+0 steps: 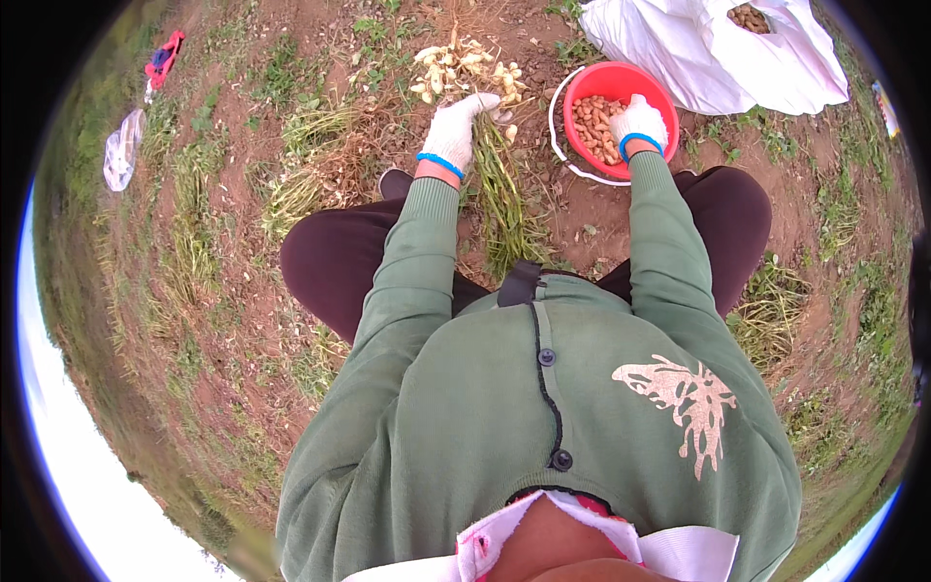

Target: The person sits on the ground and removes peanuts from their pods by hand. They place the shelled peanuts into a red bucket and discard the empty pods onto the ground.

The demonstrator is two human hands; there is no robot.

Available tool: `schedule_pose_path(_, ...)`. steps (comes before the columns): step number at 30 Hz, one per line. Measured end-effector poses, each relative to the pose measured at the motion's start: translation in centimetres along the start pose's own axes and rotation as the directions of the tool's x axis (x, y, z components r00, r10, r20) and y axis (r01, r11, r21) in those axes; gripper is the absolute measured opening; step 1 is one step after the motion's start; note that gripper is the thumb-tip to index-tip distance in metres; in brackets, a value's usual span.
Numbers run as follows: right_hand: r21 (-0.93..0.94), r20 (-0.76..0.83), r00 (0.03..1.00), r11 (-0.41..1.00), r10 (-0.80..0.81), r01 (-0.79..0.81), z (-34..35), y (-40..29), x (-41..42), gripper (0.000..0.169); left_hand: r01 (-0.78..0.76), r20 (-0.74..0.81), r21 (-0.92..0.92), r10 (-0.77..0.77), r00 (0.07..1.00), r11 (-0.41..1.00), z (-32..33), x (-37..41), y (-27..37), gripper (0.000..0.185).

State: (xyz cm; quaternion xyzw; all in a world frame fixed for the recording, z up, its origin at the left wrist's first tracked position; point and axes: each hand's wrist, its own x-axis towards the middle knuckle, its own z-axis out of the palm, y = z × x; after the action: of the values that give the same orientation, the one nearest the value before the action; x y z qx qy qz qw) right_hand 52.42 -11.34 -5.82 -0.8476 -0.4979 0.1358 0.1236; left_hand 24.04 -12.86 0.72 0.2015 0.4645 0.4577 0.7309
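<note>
My left hand (451,134), in a white knit glove with a blue cuff, grips the stems of a bundle of peanut plants (502,196). Their leafy ends point towards my lap. Pale peanut pods on roots (444,69) lie just beyond that hand. My right hand (640,124), gloved the same way, is inside a red plastic bucket (673,109) at its right side, over loose peanuts in their shells (596,127). Its fingers are mostly hidden, so I cannot tell whether it holds any pods. The bucket's white handle (556,134) hangs down on the left.
A white woven sack (669,51) with peanuts showing through its opening lies beyond the bucket. Pulled plants (313,167) lie left of me on reddish soil. A clear plastic bag (124,149) and a pink and blue cloth item (164,60) lie far left. My legs are folded around the work area.
</note>
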Motion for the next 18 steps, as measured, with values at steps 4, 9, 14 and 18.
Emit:
schedule_pose_path(4,0.619,-0.056,0.916,0.706,-0.398,0.345,-0.8,-5.3,-3.5,0.046,-0.026,0.025,0.099,0.024,0.999,0.995,-0.5,0.7,-1.0,0.025)
schedule_pose_path(9,0.689,-0.025,0.828,0.590,-0.560,0.421,-2.3,-11.2,-6.9,0.037,-0.055,0.093,0.201,0.037,0.995,0.978,-2.3,1.9,-1.7,0.031)
schedule_pose_path(14,0.607,-0.066,0.869,0.671,-0.491,0.426,-1.4,-10.1,-6.5,0.028,-0.130,0.083,0.335,0.108,0.991,0.933,-1.9,2.4,-2.5,0.029)
schedule_pose_path(18,0.254,-0.073,0.844,0.808,-0.531,0.531,-2.6,-10.5,-8.1,0.025,-0.167,-0.047,0.448,0.209,0.977,0.878,-2.3,3.7,-3.1,0.024)
